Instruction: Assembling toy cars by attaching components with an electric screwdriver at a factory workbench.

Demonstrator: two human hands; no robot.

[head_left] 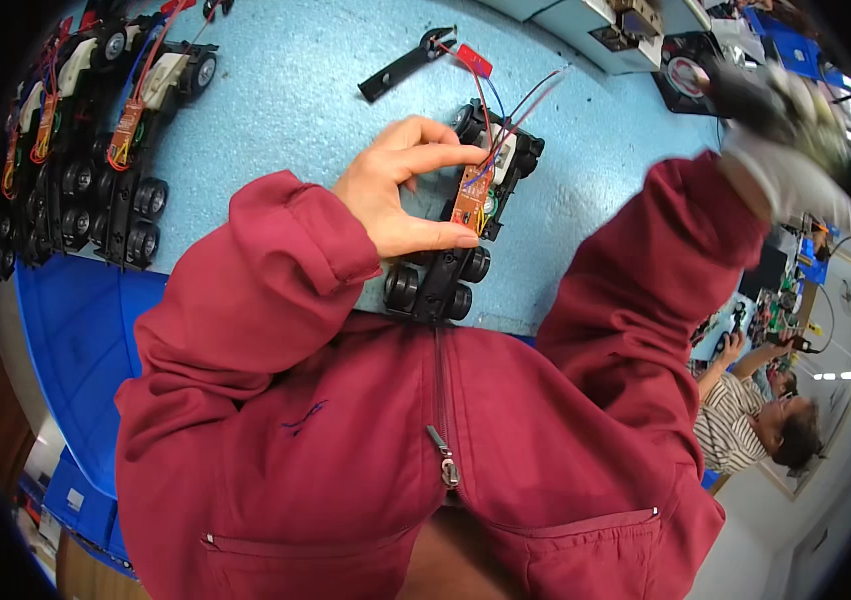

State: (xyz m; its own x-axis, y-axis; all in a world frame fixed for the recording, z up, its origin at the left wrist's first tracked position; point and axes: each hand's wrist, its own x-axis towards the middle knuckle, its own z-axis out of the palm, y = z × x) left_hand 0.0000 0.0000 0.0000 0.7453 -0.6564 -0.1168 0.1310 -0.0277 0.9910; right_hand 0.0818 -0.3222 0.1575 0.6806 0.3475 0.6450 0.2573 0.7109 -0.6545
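Observation:
My left hand (400, 190) grips a small brown circuit board (472, 192) by its two ends, between thumb and forefinger. The board lies along a black toy truck chassis (440, 285) with paired wheels, on the light blue bench. Red, blue and dark wires (510, 125) rise loose from the board's far end, and yellow wires show beside it. Off to the far right is my right hand (795, 185), in a pale glove and smeared by motion. A dark blurred shape is at its fingers; I cannot tell what it is or whether it is held.
Several similar wired chassis (125, 150) stand in a row at the left of the bench (275, 80). A black bar-shaped part (400, 70) lies beyond the chassis. A blue bin (75, 350) is at lower left. Another person (745, 425) works at the right.

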